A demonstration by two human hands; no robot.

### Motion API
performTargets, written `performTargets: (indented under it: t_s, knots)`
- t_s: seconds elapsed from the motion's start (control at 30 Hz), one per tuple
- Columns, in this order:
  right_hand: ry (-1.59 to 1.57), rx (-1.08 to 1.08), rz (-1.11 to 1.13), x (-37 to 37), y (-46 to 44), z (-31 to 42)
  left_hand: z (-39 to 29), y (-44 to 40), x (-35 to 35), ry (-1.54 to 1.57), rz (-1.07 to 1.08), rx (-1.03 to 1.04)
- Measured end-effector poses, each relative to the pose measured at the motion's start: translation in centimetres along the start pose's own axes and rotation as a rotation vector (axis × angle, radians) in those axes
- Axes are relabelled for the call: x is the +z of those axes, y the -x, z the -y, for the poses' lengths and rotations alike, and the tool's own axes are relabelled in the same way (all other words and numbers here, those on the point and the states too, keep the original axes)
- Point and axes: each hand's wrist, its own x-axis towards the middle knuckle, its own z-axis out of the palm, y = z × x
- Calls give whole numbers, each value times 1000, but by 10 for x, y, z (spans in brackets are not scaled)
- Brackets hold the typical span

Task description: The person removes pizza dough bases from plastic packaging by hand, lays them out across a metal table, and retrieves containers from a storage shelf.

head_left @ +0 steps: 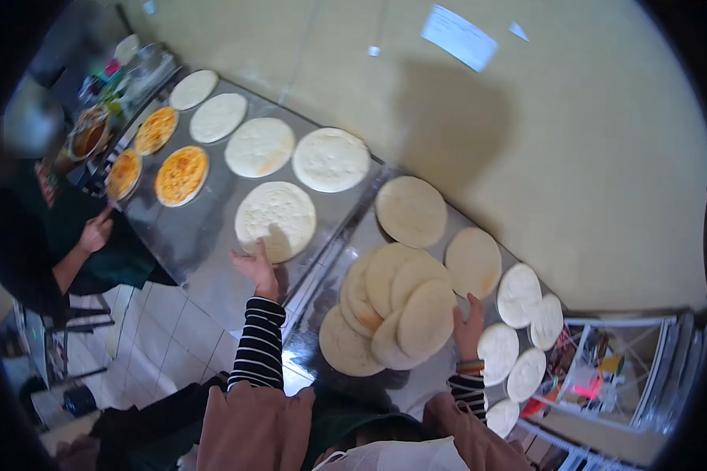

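Observation:
My left hand (258, 269) is open with its fingers spread at the near edge of a pale round dough base (275, 213) on the left metal table. Whether the fingertips touch that base, I cannot tell. On the right table lies an overlapping pile of flat round breads (426, 318), lightly browned in spots. Beside the pile's right edge is my right hand (469, 320), its thumb and fingers apart with nothing between them. Just beyond it rests a single flat bread (474, 261), and another flat bread (411, 210) lies farther back.
Several plain bases, such as one back base (331, 159), line the wall side of the left table. Sauce-covered rounds (182, 176) lie near a co-worker's hand (96, 229). Smaller white dough rounds (498, 353) sit at right. A framed shelf (644, 385) holds assorted items.

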Motion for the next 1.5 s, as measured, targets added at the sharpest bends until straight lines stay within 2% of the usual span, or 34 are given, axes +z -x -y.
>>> performTargets:
  t_s: [0.03,0.07,0.1,0.13,0.17,0.23,0.27,0.33,0.47,0.53,0.67,0.73,0.77,0.83,0.87,0.9,0.93,0.97,1.03,1.1,1.13,1.2,1.23,1.3,1.37,1.43,1.5]
  knots:
    - [148,-32,-6,8,3,-17,-11,13,7,-564,-258,279]
    - [153,-6,-17,15,7,-33,-10,25,8,-409,-164,417]
    - [115,79,143,20,10,-40,-11,42,8,-412,-140,425]
    - [71,163,302,22,13,-43,-15,65,8,-345,159,399]
    - [70,185,291,23,19,-41,-16,88,8,-275,456,364]
    - [-8,193,251,28,27,-37,-11,133,7,-310,746,378]
    - [-11,214,237,32,29,-44,-4,150,7,-313,769,387]
    - [-397,526,172,40,31,-57,13,180,11,-455,884,621]
    - [-601,645,186,35,36,-67,4,220,14,-647,875,702]
    - [-658,592,315,16,44,-67,11,224,14,-680,896,624]
    - [-928,486,390,-50,88,-75,3,216,16,-611,883,671]
    - [-968,441,471,-72,112,-94,5,208,27,-488,804,472]
    - [-925,420,523,-76,126,-109,11,203,33,-491,775,469]
    - [-876,381,588,-66,144,-136,22,195,48,-439,688,336]
    - [-600,268,518,-51,150,-153,14,197,51,-433,667,332]
    - [-328,153,437,-44,151,-163,3,201,53,-325,676,180]
    - [-63,57,304,-51,139,-132,-5,203,55,-214,684,32]
    - [-67,39,305,-41,124,-125,-2,202,59,-206,669,38]
    - [-92,-210,103,-11,94,-118,8,195,70,-11,887,-36]
    - [-628,297,282,16,69,-100,-11,209,65,2,870,-93]
    - [-627,291,281,19,62,-87,-14,214,64,27,869,-108]
    - [-788,682,413,21,47,-60,-20,218,61,58,862,-117]
    - [-795,675,407,26,46,-59,-18,216,58,61,865,-106]
    - [-780,593,379,43,48,-69,-11,211,50,233,934,-320]
    - [-757,620,393,21,47,-46,-10,204,31,286,949,-341]
    - [-961,537,453,13,46,-43,-5,197,10,339,962,-366]
    - [-1000,570,403,14,38,-47,8,190,-13,437,818,-337]
